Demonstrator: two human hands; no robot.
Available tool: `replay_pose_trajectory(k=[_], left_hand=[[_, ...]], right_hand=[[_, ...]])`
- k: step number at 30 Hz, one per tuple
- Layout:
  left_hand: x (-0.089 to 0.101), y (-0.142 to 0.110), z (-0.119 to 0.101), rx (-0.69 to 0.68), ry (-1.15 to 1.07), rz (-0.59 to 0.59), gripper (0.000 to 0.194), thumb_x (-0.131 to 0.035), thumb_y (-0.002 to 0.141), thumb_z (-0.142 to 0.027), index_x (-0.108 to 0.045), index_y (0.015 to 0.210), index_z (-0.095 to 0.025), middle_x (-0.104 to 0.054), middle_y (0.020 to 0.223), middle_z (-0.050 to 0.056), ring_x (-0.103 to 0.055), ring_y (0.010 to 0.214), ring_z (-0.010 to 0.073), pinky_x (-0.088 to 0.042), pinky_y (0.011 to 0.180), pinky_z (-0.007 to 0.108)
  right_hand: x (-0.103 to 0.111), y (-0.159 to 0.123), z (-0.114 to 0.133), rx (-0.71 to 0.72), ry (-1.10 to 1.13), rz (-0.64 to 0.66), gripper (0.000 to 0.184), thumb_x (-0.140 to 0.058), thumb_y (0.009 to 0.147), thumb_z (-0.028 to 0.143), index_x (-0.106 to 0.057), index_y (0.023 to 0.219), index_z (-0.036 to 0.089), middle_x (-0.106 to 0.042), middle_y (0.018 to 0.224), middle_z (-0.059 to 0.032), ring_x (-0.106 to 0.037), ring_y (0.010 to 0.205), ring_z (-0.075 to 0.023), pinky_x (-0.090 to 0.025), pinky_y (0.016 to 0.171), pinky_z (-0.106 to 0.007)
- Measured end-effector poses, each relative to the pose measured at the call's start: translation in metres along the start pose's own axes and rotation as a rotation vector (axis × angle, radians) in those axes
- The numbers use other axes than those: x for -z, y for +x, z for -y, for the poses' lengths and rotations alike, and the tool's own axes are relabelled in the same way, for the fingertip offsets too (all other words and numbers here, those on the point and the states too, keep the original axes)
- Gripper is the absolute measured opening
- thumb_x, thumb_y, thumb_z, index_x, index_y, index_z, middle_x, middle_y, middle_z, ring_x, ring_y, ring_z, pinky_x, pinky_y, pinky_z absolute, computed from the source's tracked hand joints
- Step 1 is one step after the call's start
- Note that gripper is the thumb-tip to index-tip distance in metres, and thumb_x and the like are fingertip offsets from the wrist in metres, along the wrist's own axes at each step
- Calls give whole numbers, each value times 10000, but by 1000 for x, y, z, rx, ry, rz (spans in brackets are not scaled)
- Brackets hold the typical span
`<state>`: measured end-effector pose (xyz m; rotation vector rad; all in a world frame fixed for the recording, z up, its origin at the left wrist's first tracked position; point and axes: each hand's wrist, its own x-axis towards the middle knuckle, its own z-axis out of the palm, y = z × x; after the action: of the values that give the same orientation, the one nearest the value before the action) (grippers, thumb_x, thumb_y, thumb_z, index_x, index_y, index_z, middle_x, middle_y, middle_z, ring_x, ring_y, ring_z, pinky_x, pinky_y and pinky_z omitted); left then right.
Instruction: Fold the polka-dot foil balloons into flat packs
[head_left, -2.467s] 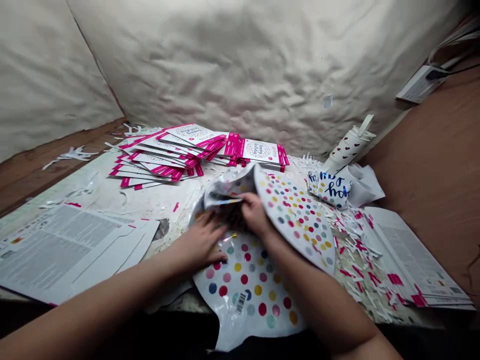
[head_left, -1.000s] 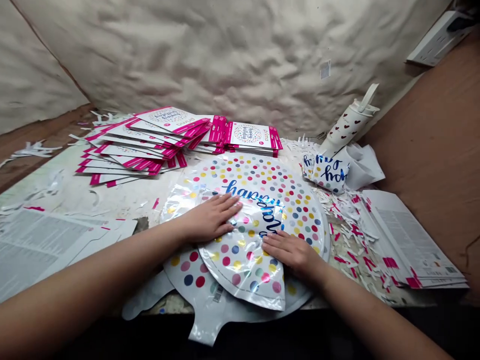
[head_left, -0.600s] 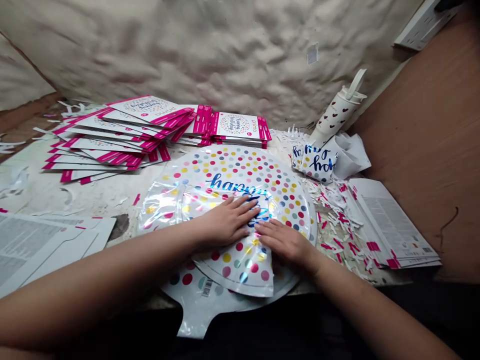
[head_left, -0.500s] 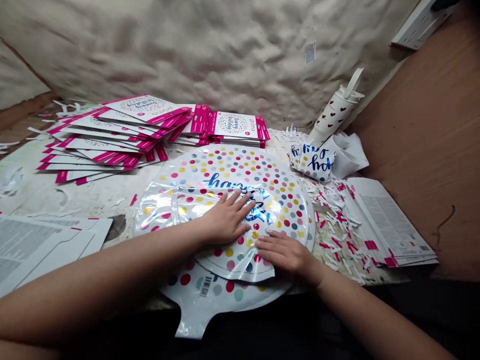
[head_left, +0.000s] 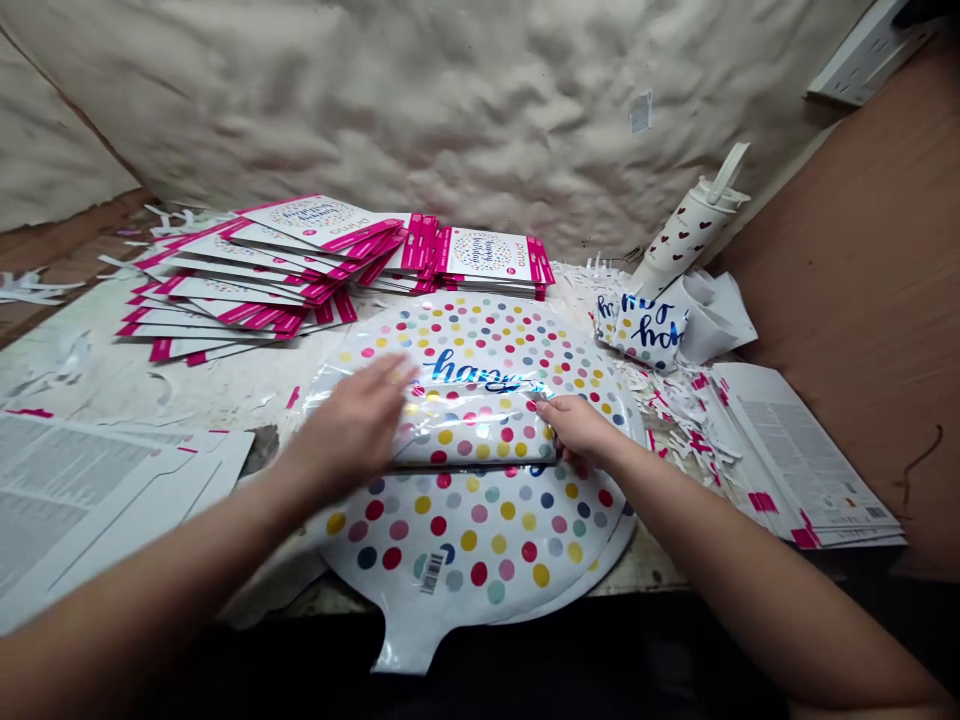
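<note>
A round foil balloon [head_left: 465, 540] with coloured polka dots lies flat on the table, its tail pointing towards me. Across its middle runs a folded band of silvery foil [head_left: 472, 435], just below blue "happy" lettering. My right hand [head_left: 577, 428] is at the band's right end, its fingers pinching the fold. My left hand [head_left: 352, 420] is blurred with motion, fingers apart, over the left part of the balloon and holding nothing.
Behind the balloon lie stacks of pink-edged packaged cards [head_left: 262, 285]. A heart-printed paper cone [head_left: 694, 235] and crumpled lettered foil [head_left: 641, 330] stand back right. Printed sheets lie left [head_left: 90, 490] and right [head_left: 802, 450], with paper scraps [head_left: 667, 410] between.
The foil has been folded into a narrow band across the balloon's middle, uncovering the lower dots. My left hand has lifted and moved left. My right hand has moved up to the fold's end.
</note>
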<state>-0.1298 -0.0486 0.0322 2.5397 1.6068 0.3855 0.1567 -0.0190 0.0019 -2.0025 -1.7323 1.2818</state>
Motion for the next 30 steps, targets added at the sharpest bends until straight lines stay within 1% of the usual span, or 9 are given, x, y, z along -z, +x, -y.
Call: replay_pose_trajectory(k=[2,5,8,11,16,20,22,26,30], left_hand=[[-16,-16,-35,-220,-4,115,540,-281,914,-393,-348,1377,-123,-320,1442,103,-271,1330,274,-254,1088,446],[-44,-33,-66,-168,44,249,676,-326,883,-515,-345,1365,-42,-296,1425,197,-258,1322,336,-287,1055,492],[-59,-39,-65,-116,44,272,712,-324,876,-549,-304,1385,-52,-231,1446,193,-202,1339,330,-259,1069,488],[-58,-39,-56,-159,16,263,717,-314,881,-549,-300,1382,-37,-213,1448,202,-172,1348,323,-227,1081,487],[-48,-31,-59,-143,17,247,721,-312,870,-568,-320,1375,-53,-261,1436,199,-230,1336,317,-249,1072,464],[-46,-21,-61,-96,120,210,535,-420,839,-294,-442,1288,-6,-414,1348,232,-365,1271,329,-297,1054,447],[-47,-19,-56,-113,108,212,495,-375,814,-142,-452,1289,-26,-443,1336,210,-391,1261,296,-336,1041,414],[-47,-23,-43,-230,-48,249,508,-367,870,-187,-355,1378,-204,-373,1410,108,-346,1293,273,-349,1038,420],[-45,-25,-38,-428,-132,318,604,-427,848,-129,-287,1380,-380,-223,1481,16,-237,1341,276,-273,1074,456]], right_hand=[[2,1,0,-2,-42,-13,395,-412,866,516,-549,715,178,-533,450,3,-518,325,-150,-375,325,-242],[1,-16,3,69,-135,-163,369,-431,871,496,-594,847,166,-635,614,-75,-615,506,-193,-455,428,-273],[-17,-43,5,484,-422,-432,332,-465,882,385,-567,1082,140,-665,945,-164,-639,850,-270,-524,667,-361],[-41,-59,2,911,-756,-437,310,-436,873,164,-549,1153,94,-600,1147,-198,-551,1082,-318,-453,900,-480],[-49,-67,6,873,-931,-505,301,-359,840,28,-640,935,76,-669,919,-210,-631,900,-300,-466,868,-531],[-45,-91,2,1267,-770,-549,268,-431,864,111,-594,1075,136,-663,1016,-134,-574,1063,-269,-389,999,-492],[-44,-96,-14,1225,-563,-607,451,-486,843,143,-431,1289,183,-547,1249,-124,-426,1243,-274,-331,1049,-497],[-41,-81,-54,694,-251,-609,833,-571,786,235,-64,1445,187,-257,1460,-158,-285,1326,-297,-386,1013,-495],[-35,-64,-63,915,-337,-486,795,-523,812,190,-49,1449,184,-242,1469,-148,-229,1349,-267,-330,1051,-489]])
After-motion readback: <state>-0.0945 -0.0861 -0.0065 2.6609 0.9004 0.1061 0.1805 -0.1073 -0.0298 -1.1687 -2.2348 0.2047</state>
